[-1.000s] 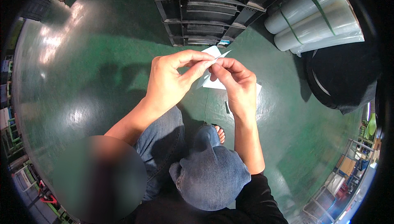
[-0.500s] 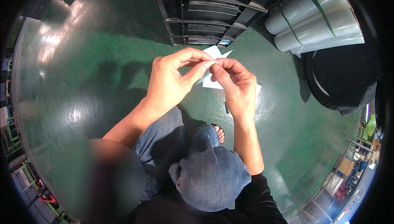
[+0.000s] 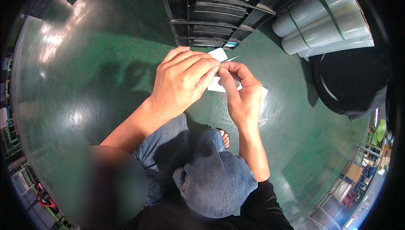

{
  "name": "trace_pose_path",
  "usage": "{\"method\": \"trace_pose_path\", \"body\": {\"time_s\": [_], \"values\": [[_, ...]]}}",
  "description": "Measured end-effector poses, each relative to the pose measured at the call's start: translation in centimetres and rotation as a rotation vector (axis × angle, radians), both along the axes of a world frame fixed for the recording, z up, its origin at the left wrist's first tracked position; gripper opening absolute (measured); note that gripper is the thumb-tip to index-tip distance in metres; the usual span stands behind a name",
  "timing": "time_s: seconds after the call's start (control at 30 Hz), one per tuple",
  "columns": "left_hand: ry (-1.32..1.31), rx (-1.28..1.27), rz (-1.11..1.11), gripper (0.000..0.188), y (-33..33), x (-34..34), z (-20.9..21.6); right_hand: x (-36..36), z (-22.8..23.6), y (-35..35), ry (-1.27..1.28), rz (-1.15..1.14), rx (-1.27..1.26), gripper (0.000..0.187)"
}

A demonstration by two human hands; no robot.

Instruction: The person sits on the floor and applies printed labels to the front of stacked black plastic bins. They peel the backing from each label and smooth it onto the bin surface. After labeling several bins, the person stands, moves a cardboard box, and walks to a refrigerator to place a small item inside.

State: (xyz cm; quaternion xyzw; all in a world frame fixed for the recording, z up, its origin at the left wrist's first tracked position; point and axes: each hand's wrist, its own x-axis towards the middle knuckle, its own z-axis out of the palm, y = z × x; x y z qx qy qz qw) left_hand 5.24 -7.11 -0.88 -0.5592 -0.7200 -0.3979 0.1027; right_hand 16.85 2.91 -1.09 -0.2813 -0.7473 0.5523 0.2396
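My left hand [image 3: 179,78] and my right hand [image 3: 244,88] meet fingertip to fingertip above the floor, both closed in a pinch. A pale, thin paper piece [image 3: 218,54] sticks out past the left fingers, and a narrow pointed sliver runs out beside it from where the fingertips meet. The exact spot being pinched is hidden behind the fingers. Below and behind the hands, white sheets [image 3: 264,91] show in part. Whether these are joined to the pinched paper, I cannot tell.
Ahead stands a stack of black plastic crates [image 3: 211,21] with torn white labels. Wrapped clear film rolls [image 3: 322,17] with green straps lie at the far right, beside a black covered round object [image 3: 354,80]. My jeans-clad knees [image 3: 219,183] are below, on the green floor [image 3: 84,86].
My left hand has rolled over so that its back and folded fingers now cover more of the paper. The pointed sliver looks narrower. My right hand stays almost in place.
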Motion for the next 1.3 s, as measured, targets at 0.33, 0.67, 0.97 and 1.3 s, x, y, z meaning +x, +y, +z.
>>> {"method": "trace_pose_path", "body": {"time_s": [0.33, 0.67, 0.97, 1.3], "values": [[-0.228, 0.046, -0.007, 0.015, 0.2, 0.3, 0.0, 0.0, 0.1, 0.0, 0.018, 0.008, 0.083, 0.013], [-0.447, 0.025, -0.028, 0.014, 0.0, 0.1, 0.1, 0.0, -0.4, 0.2, 0.042, 0.027, -0.048, 0.013], [-0.211, 0.112, -0.016, 0.013, 0.4, 0.1, -0.8, 0.0, -0.4, 0.4, 0.039, 0.01, -0.073, 0.014], [-0.862, -0.126, -0.057, 0.012, -0.2, 0.0, 0.3, 0.2, -0.2, 0.4, 0.037, 0.029, -0.033, 0.011]]}}
